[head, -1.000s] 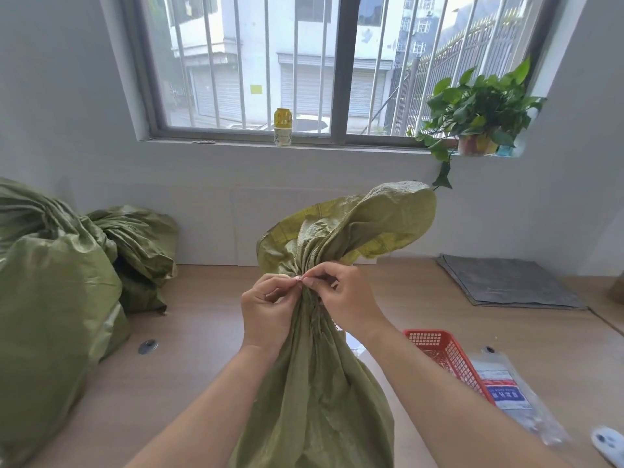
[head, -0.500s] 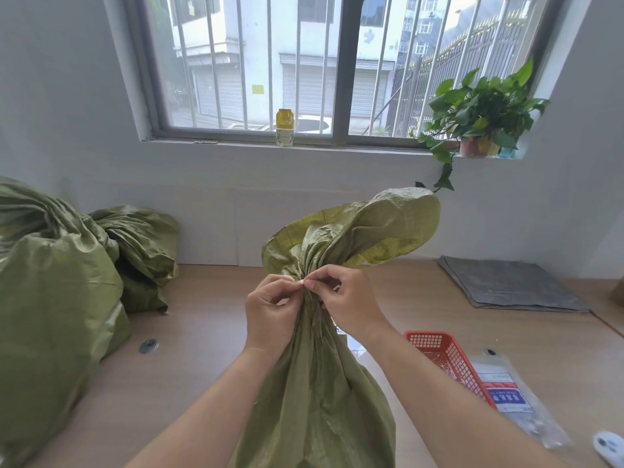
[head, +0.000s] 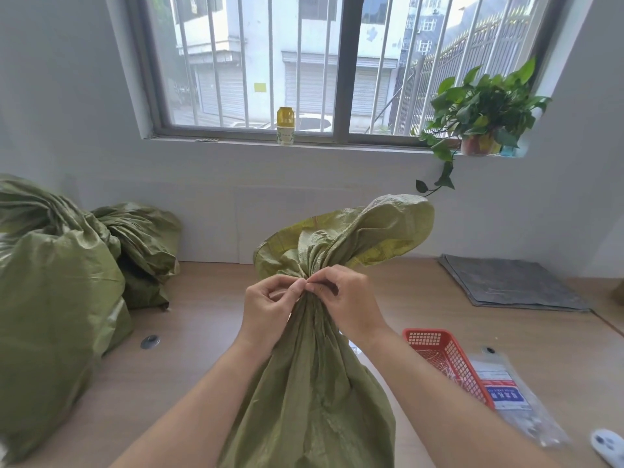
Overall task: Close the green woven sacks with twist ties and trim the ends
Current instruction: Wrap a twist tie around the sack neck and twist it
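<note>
Tying judged under way | green sack (head: 314,393) was pinched at its gathered neck, between curled fingertips of left hand (head: 268,309) and right hand (head: 351,302) | tie could not be made out | trimming judged outstanding | other sacks (head: 57,298) lay left of the left hand.

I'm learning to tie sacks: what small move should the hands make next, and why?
Probably one twist of the tie ends: left hand and right hand pinch fingertip to fingertip at the gathered neck of the sack, whose mouth flares loose above. The tie itself is too small to make out.
</note>
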